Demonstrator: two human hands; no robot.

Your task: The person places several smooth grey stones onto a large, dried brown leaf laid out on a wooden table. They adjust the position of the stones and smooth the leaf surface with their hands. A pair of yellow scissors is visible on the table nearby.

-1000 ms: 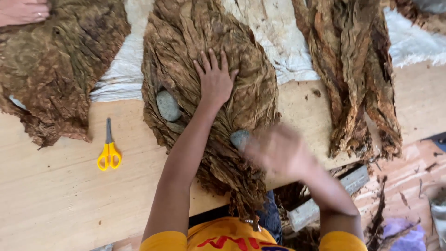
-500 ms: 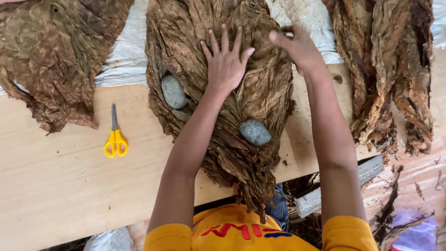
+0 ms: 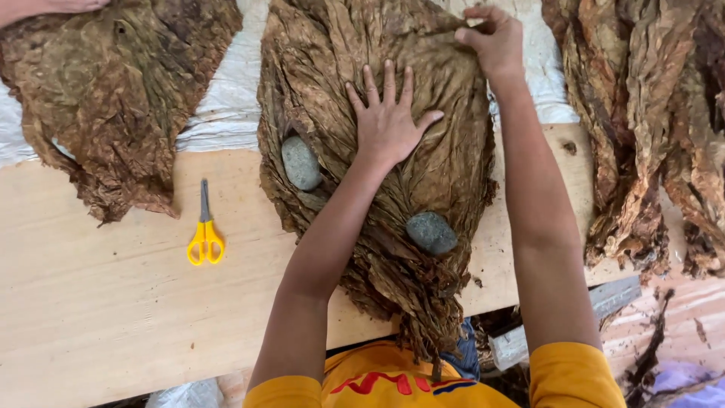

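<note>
A stack of dry brown tobacco leaves [image 3: 325, 75] lies fanned out in the middle of a pale wooden board [image 3: 106, 302]. My left hand [image 3: 389, 117] presses flat on the stack with its fingers spread. My right hand [image 3: 491, 38] pinches the upper right edge of the top leaf. Two grey stones rest on the leaves: one [image 3: 301, 162] at the left edge, one [image 3: 431, 232] lower down near my left forearm.
Yellow-handled scissors [image 3: 205, 234] lie on the board left of the stack. Another leaf pile [image 3: 113, 98] sits at the far left, where another person's hand [image 3: 45, 7] shows at the top corner. More leaves [image 3: 649, 128] hang at the right. White sheeting [image 3: 226, 98] lies beneath.
My right hand moved from the lower stone up to the top right edge of the stack and took hold of a leaf. My left hand stayed pressed on the leaves.
</note>
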